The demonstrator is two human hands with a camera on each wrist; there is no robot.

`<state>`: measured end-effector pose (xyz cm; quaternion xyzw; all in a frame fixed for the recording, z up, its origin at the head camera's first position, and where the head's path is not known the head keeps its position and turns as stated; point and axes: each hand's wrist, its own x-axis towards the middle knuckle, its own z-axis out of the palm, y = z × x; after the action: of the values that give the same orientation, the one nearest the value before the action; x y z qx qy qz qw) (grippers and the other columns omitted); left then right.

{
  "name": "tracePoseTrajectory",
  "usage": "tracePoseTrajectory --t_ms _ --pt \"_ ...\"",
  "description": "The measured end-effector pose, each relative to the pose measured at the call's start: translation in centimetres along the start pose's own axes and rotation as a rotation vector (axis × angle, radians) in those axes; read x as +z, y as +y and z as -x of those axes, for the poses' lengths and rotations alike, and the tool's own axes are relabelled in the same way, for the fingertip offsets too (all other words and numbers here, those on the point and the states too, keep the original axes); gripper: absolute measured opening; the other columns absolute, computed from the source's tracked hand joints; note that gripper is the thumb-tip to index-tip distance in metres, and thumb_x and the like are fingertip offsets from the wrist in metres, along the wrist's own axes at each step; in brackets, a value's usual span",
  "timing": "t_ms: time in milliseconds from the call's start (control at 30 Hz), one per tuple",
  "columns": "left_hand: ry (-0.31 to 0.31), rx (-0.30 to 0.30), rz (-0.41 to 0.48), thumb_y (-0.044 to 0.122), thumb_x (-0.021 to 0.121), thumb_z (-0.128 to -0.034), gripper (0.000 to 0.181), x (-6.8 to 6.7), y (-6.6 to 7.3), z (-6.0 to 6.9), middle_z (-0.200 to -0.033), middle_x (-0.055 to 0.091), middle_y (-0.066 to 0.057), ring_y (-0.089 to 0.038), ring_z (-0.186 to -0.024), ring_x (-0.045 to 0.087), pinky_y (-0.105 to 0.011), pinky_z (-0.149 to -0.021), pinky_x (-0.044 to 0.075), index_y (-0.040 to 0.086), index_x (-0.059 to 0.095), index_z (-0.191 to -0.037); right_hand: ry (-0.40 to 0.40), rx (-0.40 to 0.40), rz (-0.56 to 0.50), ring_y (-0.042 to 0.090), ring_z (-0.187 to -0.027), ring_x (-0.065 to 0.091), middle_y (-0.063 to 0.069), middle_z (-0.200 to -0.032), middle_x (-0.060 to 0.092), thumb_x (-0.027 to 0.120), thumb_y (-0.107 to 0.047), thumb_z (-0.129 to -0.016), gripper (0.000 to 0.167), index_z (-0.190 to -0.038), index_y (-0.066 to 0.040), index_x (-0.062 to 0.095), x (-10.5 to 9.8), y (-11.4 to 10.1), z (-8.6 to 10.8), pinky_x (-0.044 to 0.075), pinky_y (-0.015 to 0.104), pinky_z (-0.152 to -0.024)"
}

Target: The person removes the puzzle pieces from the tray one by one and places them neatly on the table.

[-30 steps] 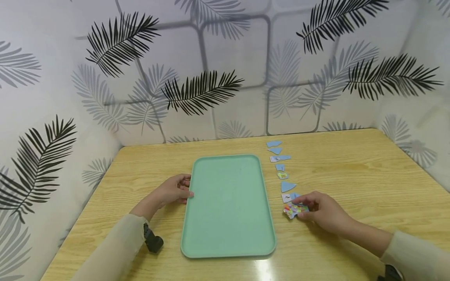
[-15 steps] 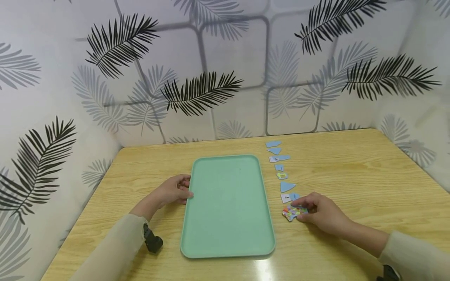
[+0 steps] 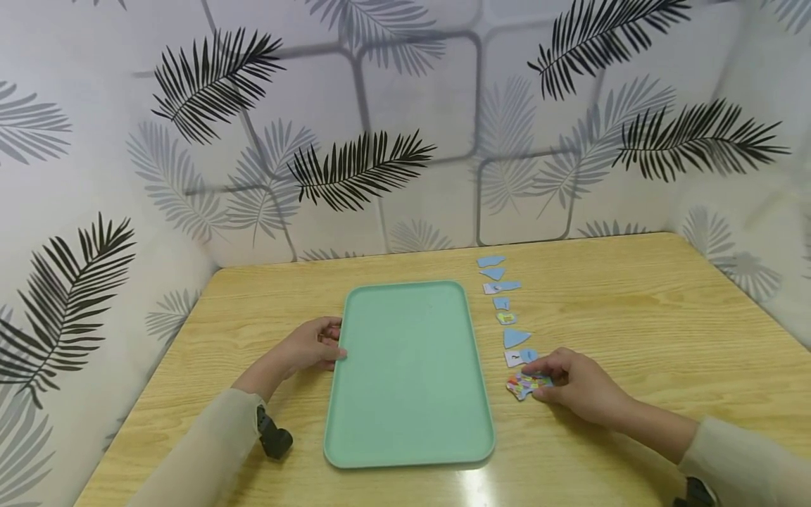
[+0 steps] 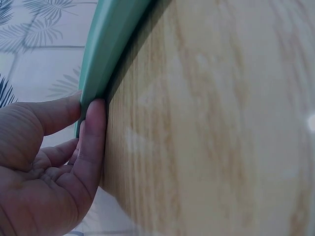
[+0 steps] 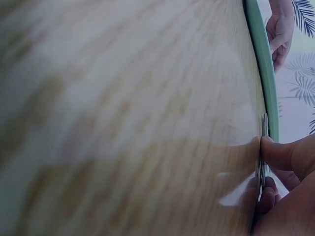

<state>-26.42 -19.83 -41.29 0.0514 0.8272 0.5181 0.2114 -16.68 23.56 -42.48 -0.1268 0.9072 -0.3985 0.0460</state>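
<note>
A light green tray (image 3: 408,377) lies flat on the table. My left hand (image 3: 310,345) holds its left edge, the thumb (image 4: 64,112) over the rim and the index finger (image 4: 93,142) against the outer side. To the right of the tray, my right hand (image 3: 579,384) pinches a multicoloured flat puzzle piece (image 3: 522,384) between thumb and fingers, low at the tabletop. The right wrist view shows this piece (image 5: 264,142) edge-on, as a thin strip. Just beyond it lies a white-and-blue puzzle piece (image 3: 514,358), partly behind the fingertips.
Several more puzzle pieces run in a column along the tray's right side, among them a blue triangular piece (image 3: 516,339), a small yellow-green one (image 3: 507,318) and a long blue one (image 3: 502,287). A leaf-patterned wall covering (image 3: 393,141) borders the wooden table (image 3: 646,317).
The puzzle piece in my right hand has tipped down flatter and shifted slightly toward me. My left hand stays on the tray's edge; the whole view drifts a little.
</note>
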Motion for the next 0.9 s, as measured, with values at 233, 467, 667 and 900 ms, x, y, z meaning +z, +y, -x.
tracePoseTrajectory --t_ms 233,467,667,900 --pt "0.002 -0.007 0.01 -0.004 0.067 -0.089 0.066 0.0 -0.12 -0.09 -0.116 0.046 -0.016 -0.023 -0.094 0.051 -0.035 -0.074 0.057 -0.005 0.033 -0.146 -0.014 0.019 0.012 0.019 -0.083 0.046 0.001 -0.092 0.056 0.079 -0.012 -0.081 0.028 -0.108 -0.012 0.074 -0.03 0.09 -0.2 0.042 0.028 -0.07" --pt "-0.011 0.005 0.011 -0.003 0.067 -0.0894 0.066 -0.07 -0.09 -0.08 -0.117 0.048 -0.017 -0.023 -0.095 0.054 -0.036 -0.075 0.057 -0.005 0.033 -0.146 -0.024 0.018 -0.002 0.019 -0.089 0.051 0.001 -0.097 0.059 0.08 -0.012 -0.08 0.029 -0.108 -0.011 0.074 -0.13 -0.05 -0.11 0.045 0.033 -0.077" --pt "-0.017 0.004 0.012 -0.001 0.067 -0.09 0.068 -0.13 -0.06 -0.1 -0.119 0.048 -0.018 -0.024 -0.097 0.055 -0.036 -0.076 0.057 -0.004 0.031 -0.147 -0.032 0.021 0.002 0.02 -0.093 0.053 0.001 -0.102 0.062 0.08 -0.013 -0.079 0.031 -0.109 -0.01 0.073 -0.29 -0.23 -0.05 0.046 0.037 -0.079" --pt "-0.016 0.0 0.006 0.0 0.067 -0.0904 0.068 -0.02 0.19 0.02 -0.119 0.048 -0.018 -0.024 -0.096 0.055 -0.036 -0.076 0.057 -0.004 0.031 -0.148 -0.037 0.027 0.001 0.019 -0.091 0.053 0.0 -0.1 0.062 0.081 -0.013 -0.079 0.032 -0.11 -0.009 0.073 -0.3 -0.21 -0.11 0.046 0.036 -0.08"
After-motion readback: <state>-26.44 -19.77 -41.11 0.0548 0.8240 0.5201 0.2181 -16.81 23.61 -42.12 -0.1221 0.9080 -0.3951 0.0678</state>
